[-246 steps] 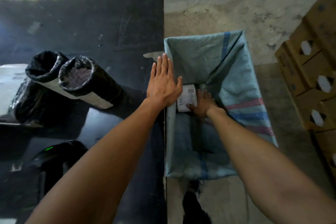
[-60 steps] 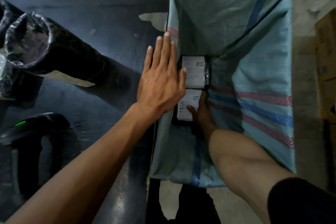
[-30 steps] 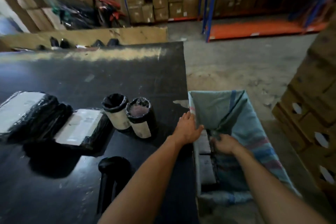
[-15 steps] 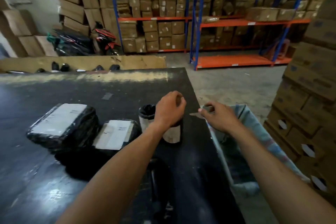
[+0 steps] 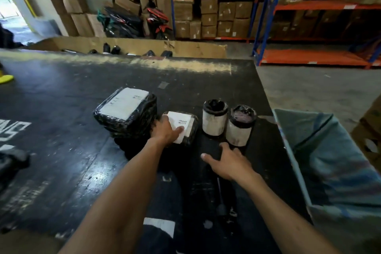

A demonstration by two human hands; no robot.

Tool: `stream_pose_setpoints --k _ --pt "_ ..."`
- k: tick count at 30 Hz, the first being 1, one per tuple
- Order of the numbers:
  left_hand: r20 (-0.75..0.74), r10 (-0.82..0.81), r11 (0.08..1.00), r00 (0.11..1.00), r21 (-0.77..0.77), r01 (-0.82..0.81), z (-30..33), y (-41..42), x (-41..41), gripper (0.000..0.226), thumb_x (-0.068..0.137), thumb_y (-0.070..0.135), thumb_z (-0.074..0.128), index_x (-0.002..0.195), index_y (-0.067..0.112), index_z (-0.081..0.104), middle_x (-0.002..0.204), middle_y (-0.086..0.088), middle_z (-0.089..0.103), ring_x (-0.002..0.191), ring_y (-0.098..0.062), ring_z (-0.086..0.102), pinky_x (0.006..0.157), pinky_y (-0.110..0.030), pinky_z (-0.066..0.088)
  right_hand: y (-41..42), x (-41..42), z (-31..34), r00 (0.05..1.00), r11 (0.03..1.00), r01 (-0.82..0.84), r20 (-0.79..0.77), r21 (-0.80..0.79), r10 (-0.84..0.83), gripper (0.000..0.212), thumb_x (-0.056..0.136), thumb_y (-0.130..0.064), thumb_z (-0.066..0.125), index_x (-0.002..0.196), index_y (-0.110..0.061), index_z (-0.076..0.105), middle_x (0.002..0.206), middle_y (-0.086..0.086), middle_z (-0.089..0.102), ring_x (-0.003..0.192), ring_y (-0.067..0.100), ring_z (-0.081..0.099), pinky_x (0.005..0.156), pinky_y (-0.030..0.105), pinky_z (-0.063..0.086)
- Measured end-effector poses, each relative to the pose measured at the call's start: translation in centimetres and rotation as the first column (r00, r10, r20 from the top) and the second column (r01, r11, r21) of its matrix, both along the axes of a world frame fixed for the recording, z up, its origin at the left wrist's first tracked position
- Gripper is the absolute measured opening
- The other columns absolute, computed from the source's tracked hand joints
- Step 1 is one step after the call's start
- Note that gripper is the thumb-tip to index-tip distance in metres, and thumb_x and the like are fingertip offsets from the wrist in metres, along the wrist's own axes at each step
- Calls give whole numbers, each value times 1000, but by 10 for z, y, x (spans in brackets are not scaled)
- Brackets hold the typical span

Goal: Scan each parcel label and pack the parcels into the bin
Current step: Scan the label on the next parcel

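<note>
Head view: the left hand (image 5: 165, 131) grips the small black-wrapped parcel (image 5: 186, 130) on the black tabletop (image 5: 61, 109), just right of the large wrapped parcel (image 5: 125, 113). The right hand (image 5: 228, 163), fingers relaxed, hovers before two upright cylindrical parcels (image 5: 226, 122). The woven-sack-lined bin (image 5: 334, 163) stands farther right.

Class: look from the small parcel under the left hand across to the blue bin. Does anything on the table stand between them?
Yes. Two upright cylindrical parcels stand side by side between the small parcel under the left hand and the bin.
</note>
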State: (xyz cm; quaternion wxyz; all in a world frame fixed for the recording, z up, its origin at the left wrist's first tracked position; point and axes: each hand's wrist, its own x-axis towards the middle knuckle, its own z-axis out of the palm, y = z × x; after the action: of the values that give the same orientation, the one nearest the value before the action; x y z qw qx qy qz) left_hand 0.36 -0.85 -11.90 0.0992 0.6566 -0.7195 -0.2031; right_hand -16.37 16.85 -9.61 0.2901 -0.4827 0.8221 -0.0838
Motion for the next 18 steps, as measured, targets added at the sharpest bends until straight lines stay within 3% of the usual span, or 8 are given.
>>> stream_pose_setpoints --k 5,7,8,10,12,15,18 --pt "51 -44 987 998 158 36 -2 -20 11 118 75 78 64 161 25 4 164 -12 23 149 -38 21 120 -48 21 10 5 -31 953 979 198 227 40 -202 104 86 -73 64 165 -26 16 160 17 38 141 38 48 110 42 45" --pt "6 -47 976 999 211 45 -6 -22 15 123 72 79 66 161 25 1 165 -8 21 151 -34 19 121 -48 18 14 4 -38 861 955 295 423 40 -283 104 82 -68 71 164 -26 21 153 10 50 131 34 60 107 45 52" --pt "-23 -42 974 999 222 46 -8 -20 15 125 70 78 68 161 25 1 165 -8 22 151 -34 20 121 -48 18 16 4 -42 801 940 340 512 37 -310 102 81 -64 75 162 -28 25 145 9 58 118 31 69 99 47 58" --pt "-104 -13 970 995 240 38 -11 -14 15 133 65 75 76 161 25 -1 164 -8 25 150 -34 22 121 -47 19 18 8 -46 701 911 411 632 22 -331 88 81 -53 79 155 -32 36 116 9 72 80 23 77 70 37 64" --pt "-158 13 973 987 231 25 -11 -9 16 137 60 71 82 161 26 1 163 -6 28 149 -36 20 120 -44 20 17 10 -47 641 878 479 693 -24 -331 66 83 -45 77 142 -30 50 89 8 75 54 17 67 51 29 55" --pt "-211 13 989 977 146 18 -7 -3 15 131 60 67 85 160 35 7 159 -4 36 144 -36 26 113 -41 28 11 10 -37 591 832 544 753 -106 -290 43 88 -41 74 124 -22 60 72 6 71 45 16 58 44 28 49" --pt "-275 -9 994 961 99 38 -5 7 16 123 61 63 86 158 45 13 153 -12 41 138 -35 33 110 -39 34 5 7 -16 593 809 550 780 -210 -200 34 90 -43 74 116 -26 59 70 3 72 46 16 60 44 28 50"
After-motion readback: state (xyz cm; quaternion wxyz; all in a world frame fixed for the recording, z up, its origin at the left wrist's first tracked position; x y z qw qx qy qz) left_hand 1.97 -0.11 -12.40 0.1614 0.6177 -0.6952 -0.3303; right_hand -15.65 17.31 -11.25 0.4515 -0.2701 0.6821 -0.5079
